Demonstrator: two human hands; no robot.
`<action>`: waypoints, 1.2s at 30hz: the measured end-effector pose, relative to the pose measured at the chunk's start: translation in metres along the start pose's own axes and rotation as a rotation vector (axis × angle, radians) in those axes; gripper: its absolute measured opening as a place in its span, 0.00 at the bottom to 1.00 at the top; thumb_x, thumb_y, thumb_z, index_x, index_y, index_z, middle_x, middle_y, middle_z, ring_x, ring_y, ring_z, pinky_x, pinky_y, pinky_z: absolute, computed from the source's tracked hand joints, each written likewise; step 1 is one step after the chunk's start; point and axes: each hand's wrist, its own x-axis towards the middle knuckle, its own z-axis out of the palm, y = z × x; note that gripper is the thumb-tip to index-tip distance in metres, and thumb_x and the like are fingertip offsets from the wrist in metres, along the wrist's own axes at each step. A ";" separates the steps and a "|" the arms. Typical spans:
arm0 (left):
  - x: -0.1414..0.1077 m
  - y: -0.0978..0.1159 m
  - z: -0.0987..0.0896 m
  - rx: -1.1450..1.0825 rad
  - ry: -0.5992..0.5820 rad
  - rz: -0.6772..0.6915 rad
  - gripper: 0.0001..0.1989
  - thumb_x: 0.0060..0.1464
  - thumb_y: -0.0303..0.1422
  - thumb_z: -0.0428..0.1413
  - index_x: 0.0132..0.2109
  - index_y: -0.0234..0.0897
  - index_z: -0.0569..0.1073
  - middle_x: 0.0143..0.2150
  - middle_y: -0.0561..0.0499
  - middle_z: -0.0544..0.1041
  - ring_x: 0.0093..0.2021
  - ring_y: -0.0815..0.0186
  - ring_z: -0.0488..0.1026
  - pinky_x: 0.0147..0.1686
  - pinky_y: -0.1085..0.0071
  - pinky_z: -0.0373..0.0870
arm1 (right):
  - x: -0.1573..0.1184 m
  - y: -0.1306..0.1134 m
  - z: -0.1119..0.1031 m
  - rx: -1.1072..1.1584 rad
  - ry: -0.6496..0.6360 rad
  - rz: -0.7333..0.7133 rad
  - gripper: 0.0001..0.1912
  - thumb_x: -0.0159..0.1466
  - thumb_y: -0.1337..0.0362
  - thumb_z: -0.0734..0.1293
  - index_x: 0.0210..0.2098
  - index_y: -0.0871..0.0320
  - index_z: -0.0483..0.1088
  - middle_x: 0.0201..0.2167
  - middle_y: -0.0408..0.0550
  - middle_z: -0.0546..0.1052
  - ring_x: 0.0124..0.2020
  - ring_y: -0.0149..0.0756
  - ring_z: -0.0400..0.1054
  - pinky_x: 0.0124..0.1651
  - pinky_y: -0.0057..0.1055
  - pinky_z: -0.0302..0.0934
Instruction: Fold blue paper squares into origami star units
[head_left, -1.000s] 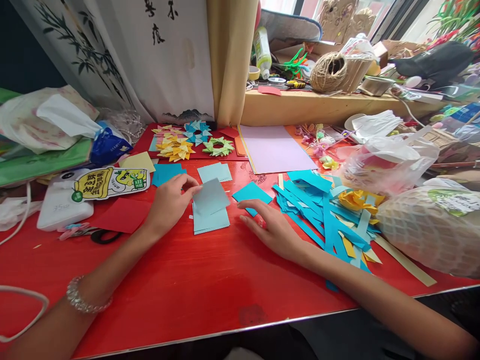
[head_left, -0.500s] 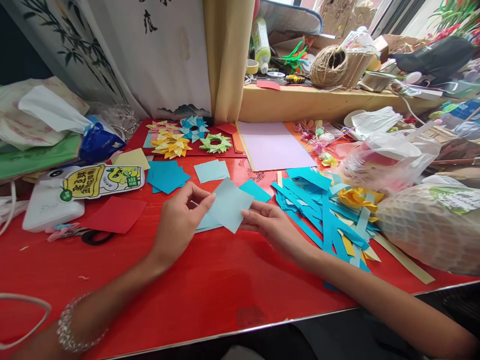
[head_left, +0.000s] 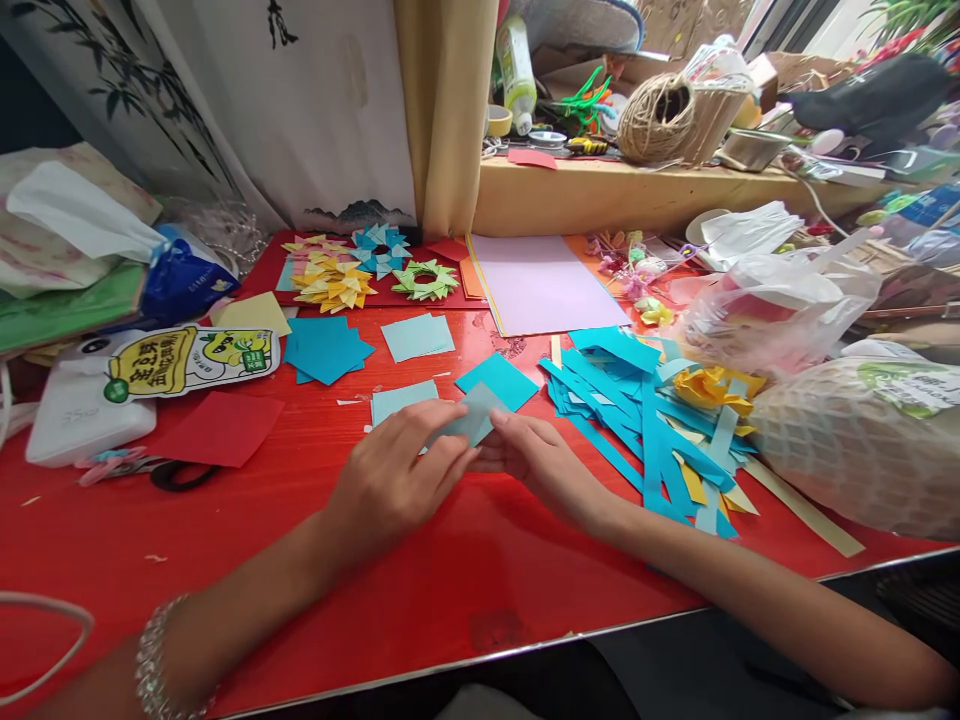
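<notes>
Left fingers (head_left: 437, 413) have neared right fingers (head_left: 517, 434), both pinching pale-blue paper (head_left: 480, 408); a yellow-labelled packet (head_left: 193, 364) shows Chinese characters.

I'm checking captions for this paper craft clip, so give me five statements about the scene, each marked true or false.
1. The left hand and right hand both hold one pale blue paper. True.
2. A bracelet circles the right wrist. False: the bracelet is on the left wrist.
3. The green paper ring lies right of the yellow paper ornament. True.
4. The twine roll sits on the red table. False: the twine roll is on the ledge.
5. The blue strips are nearer the right hand than the left. True.
</notes>
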 end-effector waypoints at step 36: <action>0.015 0.003 -0.007 -0.969 -0.249 -1.071 0.11 0.52 0.41 0.56 0.30 0.37 0.73 0.27 0.54 0.71 0.28 0.70 0.65 0.27 0.75 0.63 | -0.007 -0.003 -0.004 -0.726 0.075 -0.127 0.15 0.64 0.53 0.59 0.28 0.58 0.63 0.24 0.43 0.68 0.29 0.32 0.65 0.31 0.28 0.62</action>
